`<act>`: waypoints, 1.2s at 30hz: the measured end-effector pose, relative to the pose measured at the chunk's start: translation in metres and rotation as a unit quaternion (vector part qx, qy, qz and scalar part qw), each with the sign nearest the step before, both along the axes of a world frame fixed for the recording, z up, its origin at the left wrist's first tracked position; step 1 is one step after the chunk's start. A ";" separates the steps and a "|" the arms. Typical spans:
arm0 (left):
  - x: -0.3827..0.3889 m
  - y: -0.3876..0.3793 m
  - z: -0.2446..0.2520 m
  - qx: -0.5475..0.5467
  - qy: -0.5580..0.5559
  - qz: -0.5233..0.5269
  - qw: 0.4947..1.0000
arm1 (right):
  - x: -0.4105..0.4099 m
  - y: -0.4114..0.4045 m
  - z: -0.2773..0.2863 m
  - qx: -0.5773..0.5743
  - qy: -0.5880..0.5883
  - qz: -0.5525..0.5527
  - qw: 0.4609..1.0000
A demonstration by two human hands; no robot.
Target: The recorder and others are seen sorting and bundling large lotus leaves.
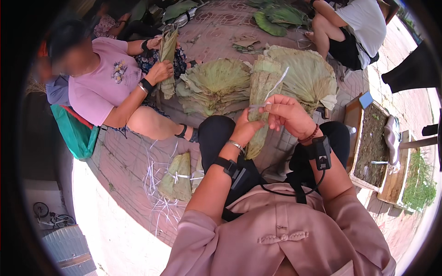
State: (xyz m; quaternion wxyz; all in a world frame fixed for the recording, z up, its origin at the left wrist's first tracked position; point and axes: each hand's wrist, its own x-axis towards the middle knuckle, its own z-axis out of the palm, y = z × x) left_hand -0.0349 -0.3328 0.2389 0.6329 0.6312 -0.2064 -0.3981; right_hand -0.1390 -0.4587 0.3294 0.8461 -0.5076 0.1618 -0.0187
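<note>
A long folded bundle of dried lotus leaves [265,82] stands tilted between my knees. My left hand [246,128] grips it around the middle, the thumb lying across its front. Around the bundle runs a white plastic strip [277,83], its free end sticking up and to the right. My right hand [289,115] pinches this strip near the bundle's right edge; the fingers hide the exact crossing. Just beyond lie a fanned stack of dried leaves [221,84] on the left and another large leaf stack [305,74] on the right.
Left of my knee are a tied leaf bundle [176,177] and loose white strips [155,189] on the paving. A person in pink [98,79] holds a rolled leaf bundle [168,58]. Another person [359,31] sits far right. Planter boxes [369,148] stand at right.
</note>
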 end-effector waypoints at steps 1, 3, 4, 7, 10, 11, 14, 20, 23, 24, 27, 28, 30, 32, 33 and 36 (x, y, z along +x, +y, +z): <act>0.001 0.001 -0.001 -0.011 0.015 0.014 1.000 | -0.001 0.000 0.004 -0.003 0.001 0.005 1.000; 0.001 0.004 0.006 -0.042 0.094 0.020 0.994 | -0.005 -0.002 0.008 -0.031 -0.086 -0.082 0.992; 0.002 0.005 0.012 -0.069 0.170 0.020 0.983 | -0.007 0.001 0.010 -0.043 -0.100 -0.180 0.978; 0.002 0.009 0.017 -0.081 0.211 0.039 0.973 | -0.016 -0.016 -0.026 -0.163 0.040 -0.298 0.940; 0.005 0.012 0.015 -0.120 0.237 0.008 0.964 | -0.021 -0.009 -0.048 -0.162 0.063 -0.241 0.955; 0.007 0.012 0.014 -0.124 0.236 0.012 0.964 | -0.019 -0.006 -0.052 -0.149 0.061 -0.215 0.963; 0.006 0.013 0.012 -0.122 0.295 -0.008 0.948 | -0.010 0.001 -0.049 -0.143 0.047 -0.128 0.980; 0.010 0.013 0.007 -0.164 0.319 -0.050 0.932 | -0.008 -0.002 -0.067 -0.003 0.098 -0.011 0.995; 0.008 0.013 0.007 -0.163 0.337 -0.089 0.923 | -0.018 -0.012 -0.084 -0.025 0.088 0.015 0.996; 0.008 0.014 0.007 -0.158 0.324 -0.068 0.930 | -0.018 -0.012 -0.078 -0.018 0.087 -0.033 0.996; 0.006 0.015 0.009 -0.152 0.311 -0.026 0.938 | -0.027 -0.026 -0.074 -0.011 0.086 -0.127 0.988; 0.005 0.016 0.011 -0.148 0.312 -0.008 0.938 | -0.033 -0.036 -0.070 -0.013 0.069 -0.189 0.980; 0.004 0.015 0.017 -0.144 0.313 -0.003 0.939 | -0.048 -0.055 -0.058 -0.018 0.044 -0.276 0.960; 0.005 0.016 0.019 -0.139 0.314 0.001 0.939 | -0.061 -0.072 -0.048 -0.042 0.035 -0.316 0.947; 0.006 0.018 0.020 -0.147 0.314 0.000 0.938 | -0.069 -0.082 -0.046 -0.045 0.015 -0.327 0.944; 0.009 0.017 0.017 -0.166 0.317 0.017 0.934 | -0.086 -0.098 -0.024 -0.098 0.009 -0.390 0.916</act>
